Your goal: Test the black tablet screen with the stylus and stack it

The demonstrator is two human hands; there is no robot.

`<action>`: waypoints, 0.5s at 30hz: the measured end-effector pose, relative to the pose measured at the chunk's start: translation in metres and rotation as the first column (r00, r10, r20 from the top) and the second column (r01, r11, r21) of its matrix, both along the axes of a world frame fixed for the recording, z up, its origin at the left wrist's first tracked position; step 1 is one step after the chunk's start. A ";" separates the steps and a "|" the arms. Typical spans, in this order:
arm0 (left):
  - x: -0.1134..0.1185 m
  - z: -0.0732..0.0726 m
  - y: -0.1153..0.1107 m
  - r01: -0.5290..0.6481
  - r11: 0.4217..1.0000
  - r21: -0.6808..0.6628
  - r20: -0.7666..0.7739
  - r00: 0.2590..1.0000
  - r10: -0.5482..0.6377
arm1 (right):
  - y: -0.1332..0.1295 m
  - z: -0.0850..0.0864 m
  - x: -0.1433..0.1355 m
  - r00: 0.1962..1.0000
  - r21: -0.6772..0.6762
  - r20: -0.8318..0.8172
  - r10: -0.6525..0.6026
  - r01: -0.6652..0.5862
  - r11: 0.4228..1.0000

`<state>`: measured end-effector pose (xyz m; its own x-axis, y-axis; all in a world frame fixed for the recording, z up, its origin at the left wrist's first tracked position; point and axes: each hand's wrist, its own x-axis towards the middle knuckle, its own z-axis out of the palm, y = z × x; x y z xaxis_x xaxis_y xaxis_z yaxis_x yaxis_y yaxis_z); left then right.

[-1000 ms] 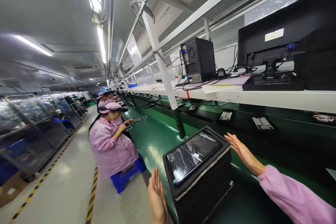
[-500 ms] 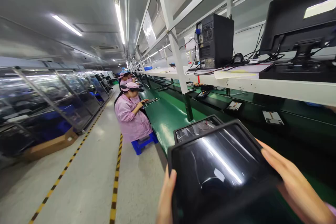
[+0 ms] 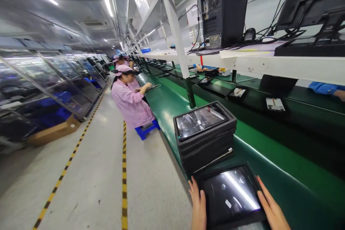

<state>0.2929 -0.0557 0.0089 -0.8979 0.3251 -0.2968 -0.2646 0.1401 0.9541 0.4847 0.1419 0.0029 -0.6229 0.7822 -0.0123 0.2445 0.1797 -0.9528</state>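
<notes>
A black tray holding a glossy tablet screen lies on the green conveyor belt at the near edge. My left hand grips its left side and my right hand grips its right side. Just beyond it stands a stack of the same black trays, with another screen on top.
A person in a pink coat and cap sits on a blue stool further along the belt, with others behind. A white shelf above carries a computer tower and a monitor. Glass cabinets line the aisle's left. A blue sleeve shows across the belt.
I lifted the top tray off the stack with both hands, brought it toward me and set it down on the belt in front of the stack. My view turned right and down.
</notes>
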 end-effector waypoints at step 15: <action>-0.101 0.171 0.021 -0.115 0.987 0.113 -0.596 0.787 0.160 | 0.097 0.191 -0.166 0.896 0.123 -0.399 0.194 -0.158 0.980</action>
